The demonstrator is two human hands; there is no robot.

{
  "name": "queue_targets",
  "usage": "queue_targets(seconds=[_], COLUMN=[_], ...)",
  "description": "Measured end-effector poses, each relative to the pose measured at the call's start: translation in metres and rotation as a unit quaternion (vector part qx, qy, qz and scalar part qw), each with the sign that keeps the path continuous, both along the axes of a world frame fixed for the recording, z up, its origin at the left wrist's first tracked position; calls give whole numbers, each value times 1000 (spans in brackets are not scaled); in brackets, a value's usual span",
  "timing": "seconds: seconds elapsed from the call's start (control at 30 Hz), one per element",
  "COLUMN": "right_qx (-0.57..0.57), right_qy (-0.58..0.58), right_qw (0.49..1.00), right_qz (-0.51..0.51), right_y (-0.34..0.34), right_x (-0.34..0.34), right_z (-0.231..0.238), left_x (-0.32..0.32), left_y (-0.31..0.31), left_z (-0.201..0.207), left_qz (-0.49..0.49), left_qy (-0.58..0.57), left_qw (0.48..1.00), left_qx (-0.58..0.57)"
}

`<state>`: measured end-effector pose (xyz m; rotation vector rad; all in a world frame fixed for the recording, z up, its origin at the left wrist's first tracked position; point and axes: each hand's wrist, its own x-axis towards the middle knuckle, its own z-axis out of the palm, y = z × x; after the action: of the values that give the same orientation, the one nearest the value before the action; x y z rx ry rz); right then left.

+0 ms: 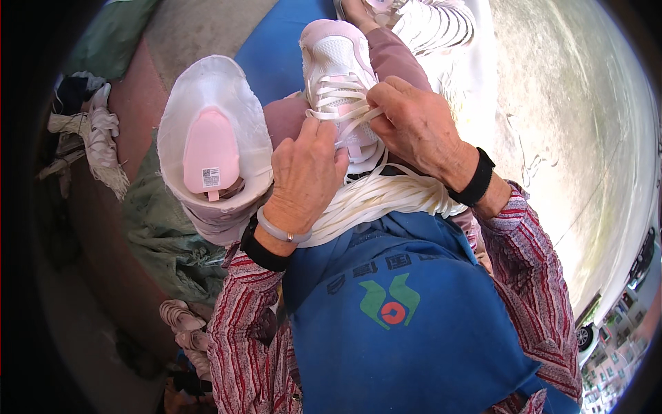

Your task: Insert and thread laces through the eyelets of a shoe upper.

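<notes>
One shoe [334, 58], toe far: right grip [417, 127] pinches lace [358, 123] at its right; left grip [305, 172] at near-left side, hold unclear.

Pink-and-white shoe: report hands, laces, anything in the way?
Right hand pinching white lace; left hand at pink-and-white shoe, grip unclear. Toe points away, laces crossing it. Lace bundle close by heel end.

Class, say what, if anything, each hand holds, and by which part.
The right hand pinches a white lace by a stretch close to the pink-and-white shoe. The left hand is at the shoe; whether it grips anything cannot be told.
</notes>
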<state>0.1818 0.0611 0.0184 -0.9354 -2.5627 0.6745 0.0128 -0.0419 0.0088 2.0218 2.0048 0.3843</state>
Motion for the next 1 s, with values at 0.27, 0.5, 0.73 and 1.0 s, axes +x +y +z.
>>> queue_targets(seconds=[0.27,0.5,0.73,1.0], right_qx=[-53,-64,-25,-99], right_qy=[43,4,10,30], right_qw=[998,998,1000,994], right_qz=[-16,-19,2,16], right_y=[-10,-9,-7,7], right_x=[8,-3,-9,-4], right_z=[-2,-5,-6,-5], left_x=[0,6,6,-13], left_y=[-3,8,7,7], left_z=[12,10,15,22], left_qz=[24,6,24,154], left_qy=[-73,-54,-65,-312], left_qw=[997,998,997,922], left_qx=[-11,-9,-25,-171])
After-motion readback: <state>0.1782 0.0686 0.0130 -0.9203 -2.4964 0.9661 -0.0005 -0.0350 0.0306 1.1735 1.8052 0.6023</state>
